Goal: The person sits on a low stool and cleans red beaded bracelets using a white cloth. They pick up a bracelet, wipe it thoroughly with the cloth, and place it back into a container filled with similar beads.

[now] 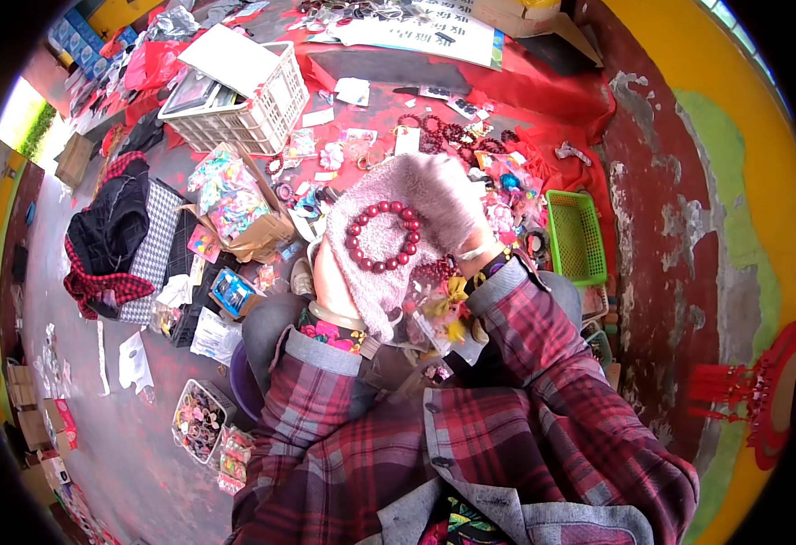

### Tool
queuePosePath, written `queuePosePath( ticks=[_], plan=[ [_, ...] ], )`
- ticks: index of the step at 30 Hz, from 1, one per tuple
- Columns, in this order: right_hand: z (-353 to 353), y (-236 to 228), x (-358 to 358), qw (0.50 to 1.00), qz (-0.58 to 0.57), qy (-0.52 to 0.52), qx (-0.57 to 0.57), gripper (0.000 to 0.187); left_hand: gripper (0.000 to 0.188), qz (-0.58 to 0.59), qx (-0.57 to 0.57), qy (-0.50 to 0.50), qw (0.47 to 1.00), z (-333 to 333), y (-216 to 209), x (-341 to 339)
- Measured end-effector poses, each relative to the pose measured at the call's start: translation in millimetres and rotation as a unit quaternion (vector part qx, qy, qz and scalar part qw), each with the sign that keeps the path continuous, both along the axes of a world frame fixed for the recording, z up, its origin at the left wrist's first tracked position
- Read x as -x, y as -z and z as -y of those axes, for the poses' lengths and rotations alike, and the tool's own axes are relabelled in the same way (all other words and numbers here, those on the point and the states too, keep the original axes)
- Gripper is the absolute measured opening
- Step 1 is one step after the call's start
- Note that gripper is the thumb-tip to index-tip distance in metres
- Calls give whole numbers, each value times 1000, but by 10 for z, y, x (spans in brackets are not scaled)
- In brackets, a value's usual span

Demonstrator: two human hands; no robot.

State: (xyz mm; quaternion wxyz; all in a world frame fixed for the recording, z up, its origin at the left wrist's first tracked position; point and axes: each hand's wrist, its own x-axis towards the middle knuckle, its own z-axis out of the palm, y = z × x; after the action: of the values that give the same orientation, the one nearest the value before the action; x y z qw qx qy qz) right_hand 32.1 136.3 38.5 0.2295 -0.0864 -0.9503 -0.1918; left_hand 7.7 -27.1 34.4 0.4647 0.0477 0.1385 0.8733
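Note:
A fluffy pale pink cloth (348,211) is spread across both of my hands. On it lies a bracelet of round dark red beads (381,266), forming a ring. My left hand (330,282) holds up the cloth from beneath on the left, its fingers hidden under the fabric; a pale bangle circles that wrist. On the right, my right hand (478,247) grips the cloth's other side, with the fingers wrapped inside and the fabric blurred there. More dark red bead bracelets (434,127) lie in a pile beyond the cloth.
A white plastic crate (243,123) stands at the far left, near a cardboard box (257,232) of colourful bagged items. A green basket (577,238) is at the right by the peeling wall. A small basket of trinkets (201,422) stands at the lower left. Dark clothing (116,232) lies farther left.

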Motion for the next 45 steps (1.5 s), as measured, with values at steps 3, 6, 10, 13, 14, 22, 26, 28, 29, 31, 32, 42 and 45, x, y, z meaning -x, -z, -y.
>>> queuePosePath(
  ticks=[3, 6, 10, 13, 14, 22, 26, 28, 29, 31, 32, 42, 45],
  plan=[
    [263, -331, -29, 991, -47, -127, 23, 6, 48, 20, 0, -30, 999, -92, -92, -60],
    [366, 325, -134, 897, -91, -276, 333, 40, 46, 21, 38, -35, 998, -111, 187, -67],
    [635, 465, -222, 851, 0, -261, 456, 54, 45, 3, 106, -127, 986, -39, 351, -92],
    [744, 589, -300, 863, -27, -244, 442, 60, 44, -44, 85, -92, 991, 17, 454, -43],
    [747, 526, -296, 845, -19, -256, 469, 60, 45, -67, 83, -86, 991, 45, 473, -20],
    [460, 241, -130, 825, -74, -225, 514, 49, 47, 44, 59, -62, 995, -97, 307, -292],
    [518, 911, -56, 901, -47, -187, 389, 48, 49, 19, 132, -79, 988, -146, 388, -90],
    [793, 664, -280, 857, -11, -178, 483, 51, 44, -2, 78, -82, 994, -15, 488, 15],
    [825, 433, -362, 823, 34, -211, 526, 52, 51, -36, 93, -118, 988, 47, 574, 19],
    [844, 388, -349, 853, -3, -246, 461, 52, 47, -191, 51, -286, 938, -90, 952, -129],
    [822, 388, -342, 867, -23, -256, 427, 52, 45, -182, 45, -268, 945, -155, 932, -190],
    [476, 561, -126, 798, -84, -222, 554, 53, 49, -31, 121, -118, 985, -156, 234, -177],
    [790, 843, -255, 733, -112, -232, 629, 50, 54, -76, 146, -132, 977, -17, 689, 33]
  ],
)
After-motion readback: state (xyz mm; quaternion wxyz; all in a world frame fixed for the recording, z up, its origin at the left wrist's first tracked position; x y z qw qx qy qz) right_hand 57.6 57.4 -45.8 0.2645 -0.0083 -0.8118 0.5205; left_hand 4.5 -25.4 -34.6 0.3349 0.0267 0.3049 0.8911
